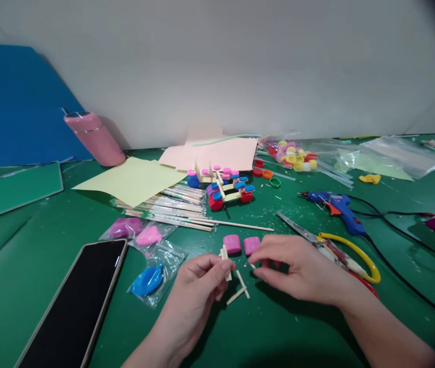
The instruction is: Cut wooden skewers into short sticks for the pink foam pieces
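Observation:
My left hand (pixel 206 281) pinches a few short wooden sticks (pixel 225 258), held upright between thumb and fingers. To its right, my right hand (pixel 296 266) is closed in a pinch, with the pale tip of a short stick showing at its fingertips. Between the hands, short stick pieces (pixel 240 291) lie on the green table. Just beyond them sit two pink-purple blocks (pixel 232 244), the right one partly behind my right fingers. Farther back stands a small model car (pixel 228 191) of sticks with red, blue and purple parts.
Scissors (pixel 297 227) and a blue glue gun (pixel 334 207) with a black cord lie on the right. Bundled sticks (pixel 164 207), bagged clay (pixel 146 280) and a phone (pixel 75 306) are on the left. A pink tumbler (pixel 95 138) leans at the back; bagged colourful caps (pixel 292 156) lie near the wall.

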`<state>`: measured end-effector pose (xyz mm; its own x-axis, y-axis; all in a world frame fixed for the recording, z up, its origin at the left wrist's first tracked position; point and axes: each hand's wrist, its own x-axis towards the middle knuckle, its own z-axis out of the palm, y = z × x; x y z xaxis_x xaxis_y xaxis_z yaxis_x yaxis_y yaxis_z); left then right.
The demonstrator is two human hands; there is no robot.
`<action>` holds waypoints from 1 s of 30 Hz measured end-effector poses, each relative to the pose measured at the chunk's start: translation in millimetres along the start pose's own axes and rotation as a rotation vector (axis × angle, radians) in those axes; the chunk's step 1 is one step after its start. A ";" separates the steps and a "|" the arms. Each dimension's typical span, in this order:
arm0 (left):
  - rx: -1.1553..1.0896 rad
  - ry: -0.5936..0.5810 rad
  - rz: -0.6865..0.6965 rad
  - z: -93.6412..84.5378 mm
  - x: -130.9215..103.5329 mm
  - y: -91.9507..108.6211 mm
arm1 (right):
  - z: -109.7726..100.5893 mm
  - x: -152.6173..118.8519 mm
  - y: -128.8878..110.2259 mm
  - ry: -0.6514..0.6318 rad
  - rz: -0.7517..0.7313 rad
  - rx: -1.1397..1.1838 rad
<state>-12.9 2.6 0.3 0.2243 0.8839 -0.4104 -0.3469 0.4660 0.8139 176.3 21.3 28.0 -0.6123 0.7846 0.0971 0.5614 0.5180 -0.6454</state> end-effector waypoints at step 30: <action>0.034 -0.020 -0.041 4.4 -3.0 -2.8 | 21.5 2.4 -3.8 0.201 -0.096 -0.050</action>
<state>-8.6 -1.6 1.0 0.2557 0.8628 -0.4362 -0.3063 0.5002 0.8099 160.7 13.9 14.4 -0.5441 0.7803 0.3085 0.5361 0.6061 -0.5876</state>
